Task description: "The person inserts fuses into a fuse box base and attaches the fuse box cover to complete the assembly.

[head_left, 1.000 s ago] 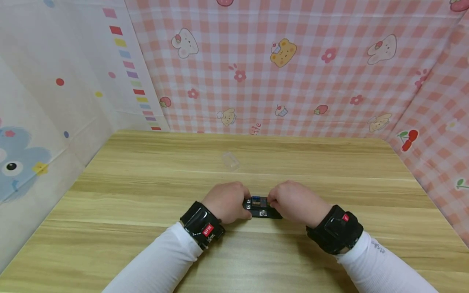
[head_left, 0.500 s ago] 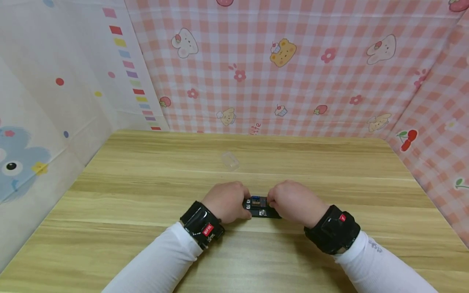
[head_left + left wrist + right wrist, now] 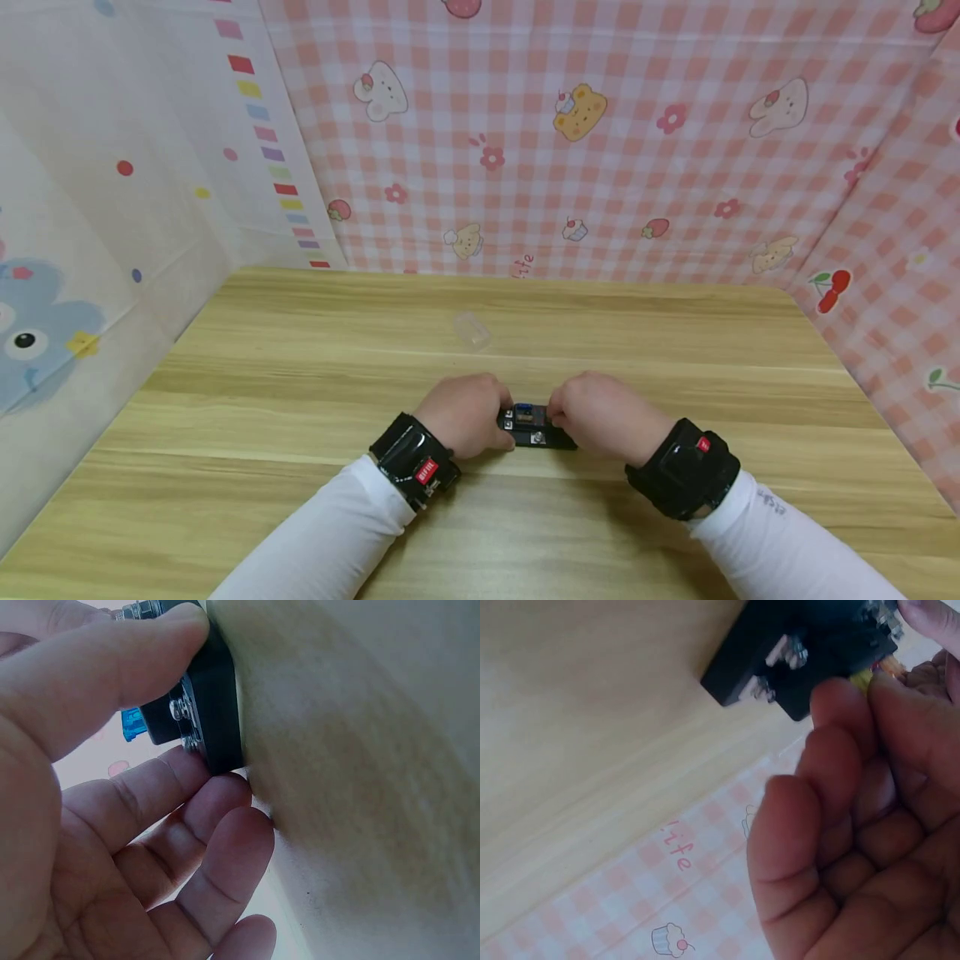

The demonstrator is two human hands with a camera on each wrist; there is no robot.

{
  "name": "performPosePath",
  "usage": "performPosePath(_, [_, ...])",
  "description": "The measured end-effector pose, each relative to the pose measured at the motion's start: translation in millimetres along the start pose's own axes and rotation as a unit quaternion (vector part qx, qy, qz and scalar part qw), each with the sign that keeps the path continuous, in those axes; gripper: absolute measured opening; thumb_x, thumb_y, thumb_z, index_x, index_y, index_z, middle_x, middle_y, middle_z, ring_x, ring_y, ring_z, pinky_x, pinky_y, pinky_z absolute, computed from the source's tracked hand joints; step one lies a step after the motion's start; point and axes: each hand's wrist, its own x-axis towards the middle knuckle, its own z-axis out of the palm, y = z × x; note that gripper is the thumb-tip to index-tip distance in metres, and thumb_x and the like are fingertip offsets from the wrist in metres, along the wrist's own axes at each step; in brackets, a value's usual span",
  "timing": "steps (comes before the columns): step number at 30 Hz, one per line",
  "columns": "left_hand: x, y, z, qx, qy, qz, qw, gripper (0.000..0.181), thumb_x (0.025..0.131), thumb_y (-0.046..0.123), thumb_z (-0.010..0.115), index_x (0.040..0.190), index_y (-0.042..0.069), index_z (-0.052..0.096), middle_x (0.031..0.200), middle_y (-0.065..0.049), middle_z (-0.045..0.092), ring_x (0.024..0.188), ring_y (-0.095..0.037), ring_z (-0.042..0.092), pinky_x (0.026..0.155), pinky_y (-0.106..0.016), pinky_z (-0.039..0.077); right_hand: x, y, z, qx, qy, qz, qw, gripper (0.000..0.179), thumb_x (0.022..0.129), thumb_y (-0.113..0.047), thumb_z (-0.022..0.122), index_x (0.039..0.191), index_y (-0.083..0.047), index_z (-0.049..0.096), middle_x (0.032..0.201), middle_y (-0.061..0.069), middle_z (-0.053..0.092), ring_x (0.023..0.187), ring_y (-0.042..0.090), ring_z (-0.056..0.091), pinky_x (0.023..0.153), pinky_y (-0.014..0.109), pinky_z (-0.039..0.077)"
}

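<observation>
A black fuse box with screw terminals sits on the wooden table between both hands. My left hand grips its left end, thumb on the near side; in the left wrist view the thumb presses along its edge and the fingers curl at the far side. A blue blade fuse sticks out of the box. At the right end, my right hand pinches a small yellow blade fuse between thumb and index finger, close over the box; most of it is hidden by the fingertips. Orange-brown fuses show beside it.
A clear plastic cover lies on the table beyond the hands. Printed cloth hangs behind the table and along both sides.
Both hands keep their places on the fuse box with barely any movement. The head view has shifted slightly.
</observation>
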Motion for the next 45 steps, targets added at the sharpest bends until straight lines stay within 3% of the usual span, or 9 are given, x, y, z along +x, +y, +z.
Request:
performPosePath(11, [-0.5,-3.6,0.5,0.007,-0.001,-0.003,1.0000,0.045,0.078,0.043,0.091,0.113,0.017,0.080,0.104,0.004,0.075,0.077,-0.010,0.061,0.076,-0.032,0.051,3.4,3.9,-8.4,0.001,-0.010,-0.001,1.0000,0.011,0.093,-0.007,0.077,0.090,-0.016,0.081,0.081,-0.008,0.074,0.070,0.002,0.061,0.068,0.028,0.057])
performPosePath(19, [-0.8,-5.5,0.3,0.011,0.003,0.002,0.9999,0.045,0.078,0.043,0.092,0.112,0.018,0.081,0.103,0.004,0.075,0.078,-0.010,0.061,0.076,-0.033,0.052,10.1,2.7,-11.4,-0.002,0.001,0.003,1.0000,0.010,0.096,-0.011,0.075,0.090,-0.015,0.080,0.079,-0.008,0.071,0.068,0.004,0.057,0.067,0.028,0.054])
performPosePath(22, [-0.7,-5.5,0.9,0.020,0.003,0.009,0.9998,0.045,0.079,0.044,0.091,0.113,0.018,0.080,0.104,0.004,0.075,0.080,-0.010,0.062,0.076,-0.033,0.053,17.9,0.6,-15.9,0.011,0.009,0.021,0.9997,0.009,0.098,-0.016,0.073,0.093,-0.013,0.080,0.078,-0.006,0.070,0.066,0.006,0.057,0.066,0.029,0.053])
performPosePath(27, [-0.9,-4.7,0.2,0.036,0.004,0.020,0.9992,0.046,0.079,0.046,0.090,0.114,0.017,0.080,0.104,0.004,0.075,0.083,-0.011,0.065,0.078,-0.035,0.055,39.2,-3.5,-27.6,0.036,0.015,0.079,0.9961,0.027,0.102,-0.031,0.070,0.111,-0.008,0.079,0.090,0.002,0.075,0.075,0.013,0.064,0.072,0.035,0.057])
performPosePath(32, [-0.3,-4.3,0.2,0.043,0.002,0.021,0.9988,0.050,0.081,0.048,0.089,0.119,0.017,0.079,0.113,0.002,0.077,0.096,-0.016,0.071,0.085,-0.040,0.057,67.9,-1.9,-31.7,0.042,0.028,0.103,0.9934,0.039,0.103,-0.039,0.068,0.122,-0.006,0.076,0.110,0.010,0.079,0.093,0.021,0.073,0.087,0.044,0.060])
performPosePath(36, [-0.4,-4.8,0.4,0.037,0.002,0.019,0.9991,0.052,0.081,0.047,0.089,0.122,0.017,0.078,0.119,0.001,0.077,0.105,-0.018,0.072,0.091,-0.041,0.057,92.1,-1.7,-30.0,0.041,0.015,0.122,0.9916,0.046,0.103,-0.042,0.067,0.128,-0.004,0.073,0.124,0.014,0.077,0.107,0.026,0.074,0.094,0.047,0.059])
performPosePath(39, [-0.5,-5.7,1.2,0.036,0.004,0.022,0.9991,0.052,0.081,0.047,0.089,0.122,0.017,0.079,0.118,0.002,0.077,0.103,-0.017,0.071,0.089,-0.040,0.057,110.2,-1.8,-26.8,0.032,-0.006,0.134,0.9904,0.050,0.103,-0.043,0.065,0.133,-0.003,0.070,0.129,0.014,0.074,0.114,0.029,0.073,0.099,0.047,0.057])
performPosePath(42, [-0.5,-6.7,1.9,0.037,0.007,0.023,0.9990,0.051,0.081,0.047,0.089,0.122,0.018,0.079,0.118,0.002,0.077,0.100,-0.015,0.070,0.088,-0.039,0.057,126.1,-2.0,-22.9,0.024,-0.013,0.142,0.9894,0.050,0.102,-0.044,0.066,0.130,-0.003,0.072,0.126,0.013,0.076,0.113,0.029,0.073,0.099,0.045,0.057])
performPosePath(45, [-0.1,-7.3,2.2,0.037,0.008,0.023,0.9990,0.051,0.080,0.047,0.089,0.121,0.018,0.079,0.117,0.002,0.076,0.098,-0.014,0.069,0.086,-0.039,0.057,139.8,-1.4,-16.6,0.028,-0.016,0.148,0.9885,0.043,0.101,-0.045,0.068,0.099,-0.004,0.078,0.090,0.006,0.076,0.082,0.022,0.070,0.077,0.036,0.057])
